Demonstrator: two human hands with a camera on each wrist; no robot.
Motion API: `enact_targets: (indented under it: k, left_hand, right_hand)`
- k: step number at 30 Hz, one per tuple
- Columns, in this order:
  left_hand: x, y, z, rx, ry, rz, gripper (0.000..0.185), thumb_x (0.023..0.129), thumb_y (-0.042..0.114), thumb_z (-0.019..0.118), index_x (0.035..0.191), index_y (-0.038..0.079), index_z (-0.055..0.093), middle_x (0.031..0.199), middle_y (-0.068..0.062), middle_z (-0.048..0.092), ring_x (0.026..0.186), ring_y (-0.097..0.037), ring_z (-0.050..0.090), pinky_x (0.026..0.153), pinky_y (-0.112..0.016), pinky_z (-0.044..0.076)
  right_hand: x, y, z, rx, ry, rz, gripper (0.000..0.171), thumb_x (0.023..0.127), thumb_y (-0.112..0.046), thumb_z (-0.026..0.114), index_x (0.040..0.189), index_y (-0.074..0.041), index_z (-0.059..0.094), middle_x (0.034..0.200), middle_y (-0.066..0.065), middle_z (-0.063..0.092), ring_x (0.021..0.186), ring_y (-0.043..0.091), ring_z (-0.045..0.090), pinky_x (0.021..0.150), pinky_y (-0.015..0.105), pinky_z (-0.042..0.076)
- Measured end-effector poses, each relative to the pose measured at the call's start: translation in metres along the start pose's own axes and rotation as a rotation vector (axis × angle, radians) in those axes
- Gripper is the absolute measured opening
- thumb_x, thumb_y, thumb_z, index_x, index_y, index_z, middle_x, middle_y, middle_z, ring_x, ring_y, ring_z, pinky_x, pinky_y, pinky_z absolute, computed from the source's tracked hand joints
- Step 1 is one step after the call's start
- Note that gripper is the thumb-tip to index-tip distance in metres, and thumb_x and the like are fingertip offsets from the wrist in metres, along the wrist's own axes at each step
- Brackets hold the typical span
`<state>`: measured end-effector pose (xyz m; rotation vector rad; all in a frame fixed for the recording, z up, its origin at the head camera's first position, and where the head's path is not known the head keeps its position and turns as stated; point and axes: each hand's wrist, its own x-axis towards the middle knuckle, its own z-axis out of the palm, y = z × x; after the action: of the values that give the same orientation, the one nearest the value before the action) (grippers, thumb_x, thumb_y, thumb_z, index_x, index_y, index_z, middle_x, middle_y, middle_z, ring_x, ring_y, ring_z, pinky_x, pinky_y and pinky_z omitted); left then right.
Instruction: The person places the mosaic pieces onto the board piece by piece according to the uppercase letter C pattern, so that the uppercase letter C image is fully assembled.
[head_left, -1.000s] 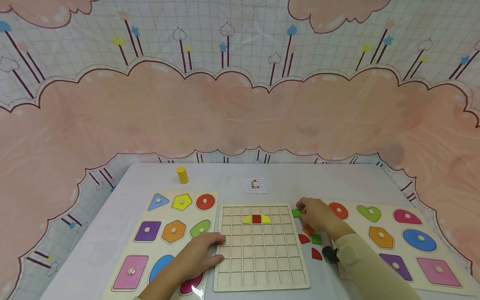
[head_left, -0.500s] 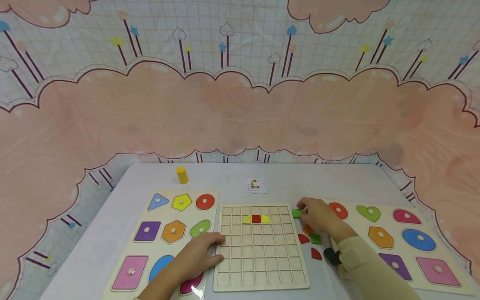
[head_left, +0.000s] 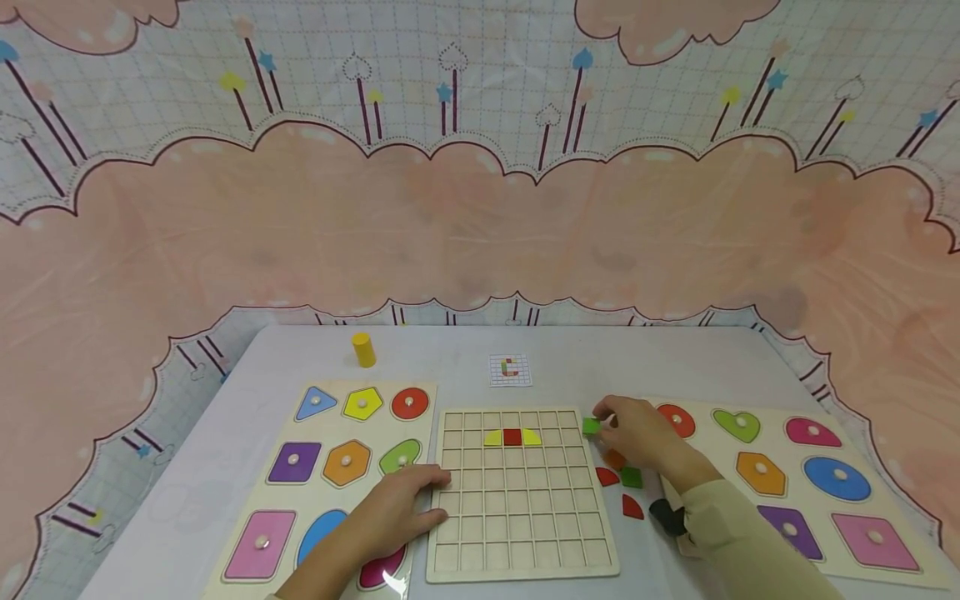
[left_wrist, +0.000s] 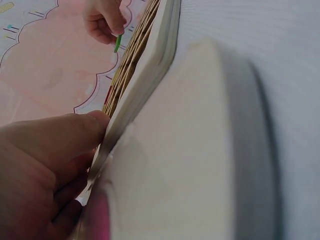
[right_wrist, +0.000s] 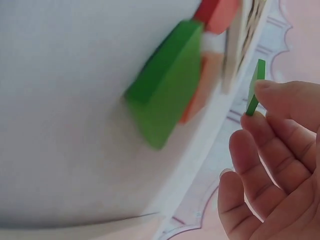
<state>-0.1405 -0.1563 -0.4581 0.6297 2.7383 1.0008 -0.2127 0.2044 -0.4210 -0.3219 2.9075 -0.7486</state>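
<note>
Beside the grid board, two red pieces, a green block and a partly covered orange piece are lying. The right hand is pinching a green tile near the far right corner; the left hand is touching the left edge. Both are staying where they were a second ago.

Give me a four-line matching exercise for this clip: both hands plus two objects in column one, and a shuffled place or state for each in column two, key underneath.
Column one
1. Right hand
2. Left hand
3. Yellow cylinder
4. Red square tile

Column two
A. Standing beyond the cream peg puzzle board on the left
B. Pinching a flat green piece
C. Between two yellow quarter-round pieces in the square wooden grid board
D. At the left edge of the square wooden grid board

Pairs: 1-B, 2-D, 3-A, 4-C
</note>
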Motion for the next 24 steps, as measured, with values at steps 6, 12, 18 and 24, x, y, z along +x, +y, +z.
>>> enact_targets:
  k: [6, 12, 18, 24]
  left_hand:
    - [0.0, 0.0, 0.0, -0.004, 0.0, -0.002, 0.041, 0.085, 0.021, 0.08, 0.122, 0.007, 0.068, 0.126, -0.009, 0.064, 0.124, -0.034, 0.055, 0.105, -0.055, 0.043]
    - [0.0, 0.0, -0.001, 0.003, -0.003, -0.015, 0.041, 0.085, 0.022, 0.08, 0.122, 0.008, 0.068, 0.127, -0.008, 0.064, 0.124, -0.034, 0.055, 0.105, -0.055, 0.043]
    - [0.0, 0.001, -0.001, 0.002, 0.0, -0.009, 0.042, 0.085, 0.022, 0.081, 0.122, 0.008, 0.068, 0.126, -0.009, 0.064, 0.124, -0.035, 0.055, 0.105, -0.056, 0.043]
    - [-0.001, 0.001, -0.001, 0.001, 0.0, -0.005, 0.041, 0.085, 0.021, 0.08, 0.122, 0.007, 0.067, 0.126, -0.009, 0.064, 0.124, -0.034, 0.055, 0.105, -0.056, 0.043]
  right_hand:
    - [-0.001, -0.014, 0.002, 0.02, 0.008, -0.057, 0.023, 0.09, -0.011, 0.071, 0.112, -0.006, 0.068, 0.105, 0.003, 0.067, 0.096, 0.024, 0.06, 0.082, 0.041, 0.056]
    - [-0.001, -0.031, 0.011, -0.011, -0.007, -0.07, 0.019, 0.09, -0.013, 0.072, 0.109, -0.012, 0.07, 0.104, 0.001, 0.068, 0.099, 0.024, 0.06, 0.089, 0.044, 0.055]
    - [-0.001, -0.04, 0.019, -0.021, 0.004, -0.101, 0.018, 0.089, -0.014, 0.072, 0.107, -0.013, 0.071, 0.099, -0.002, 0.068, 0.094, 0.021, 0.06, 0.087, 0.043, 0.054]
    - [0.001, -0.053, 0.024, -0.021, -0.011, -0.117, 0.016, 0.088, -0.015, 0.074, 0.104, -0.015, 0.071, 0.099, -0.002, 0.068, 0.096, 0.022, 0.061, 0.09, 0.045, 0.052]
